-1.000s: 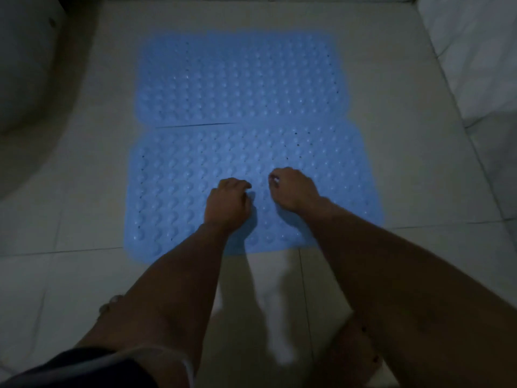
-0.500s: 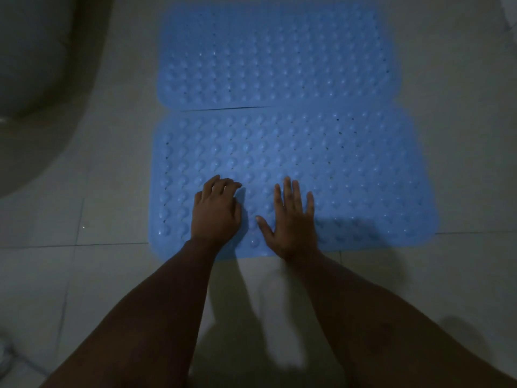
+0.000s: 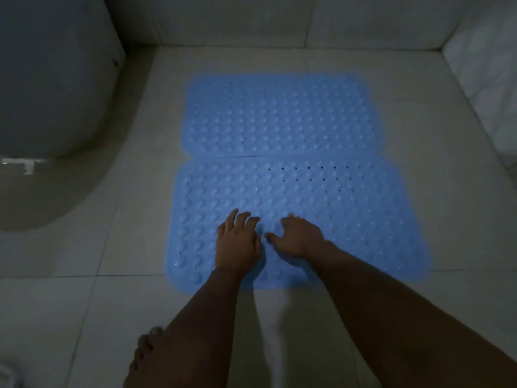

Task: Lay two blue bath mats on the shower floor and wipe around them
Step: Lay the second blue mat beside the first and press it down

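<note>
Two blue bubbled bath mats lie flat on the pale tiled floor, edge to edge. The far mat sits toward the back wall; the near mat lies in front of it. Both my hands rest palm down on the near mat's front part. My left hand has its fingers spread and slightly bent. My right hand lies beside it, thumb stretched toward the left hand, fingers curled a little. Neither hand holds anything.
A white toilet stands at the left, close to the mats. Tiled walls close the back and the right side. My bare foot is on the floor tiles at the lower left.
The view has tilted up and back, showing the back wall. My hands stay on the near mat; the right hand's fingers have curled from flat, and both shifted slightly forward on it.
</note>
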